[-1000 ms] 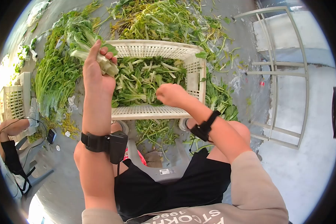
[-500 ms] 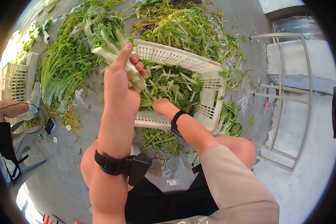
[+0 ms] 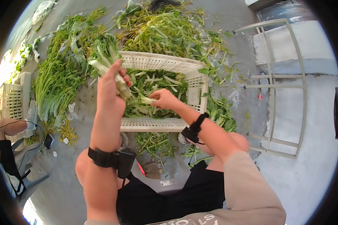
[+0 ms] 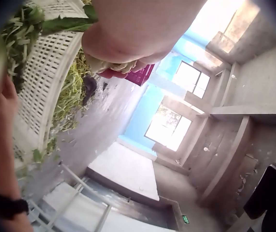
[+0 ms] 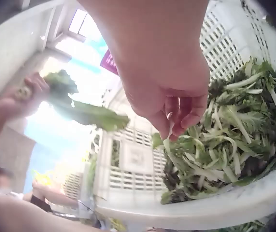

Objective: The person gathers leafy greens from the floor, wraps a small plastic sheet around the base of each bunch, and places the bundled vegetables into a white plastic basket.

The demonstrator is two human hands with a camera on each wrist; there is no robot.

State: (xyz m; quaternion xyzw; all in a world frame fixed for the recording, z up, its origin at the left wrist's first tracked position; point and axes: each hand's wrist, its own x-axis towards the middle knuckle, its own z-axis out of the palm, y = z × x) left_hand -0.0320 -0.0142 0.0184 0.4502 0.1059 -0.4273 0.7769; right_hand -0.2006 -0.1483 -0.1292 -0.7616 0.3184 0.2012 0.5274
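Note:
My left hand [image 3: 110,88] grips a bunch of leafy greens [image 3: 105,56] by its pale stalks, held up over the left rim of a white plastic crate [image 3: 154,123]. The bunch's leaves point up and away from me. My right hand [image 3: 162,98] is over the crate's middle and pinches a single pale stalk with a leaf [image 3: 146,100]; in the right wrist view the fingertips [image 5: 176,128] pinch that thin stalk above the cut greens in the crate [image 5: 225,140]. The left wrist view shows only the hand's underside [image 4: 128,34] and the crate wall [image 4: 46,82].
Heaps of loose greens [image 3: 60,78] lie on the concrete floor left of and beyond the crate [image 3: 169,26]. A metal frame [image 3: 285,86] stands at the right. A second white crate [image 3: 15,99] and another person's arm [image 3: 9,127] are at the far left.
My right hand has come up out of the crate with a stalk pinched in it. My left hand has kept its hold on the bunch and shifted slightly left.

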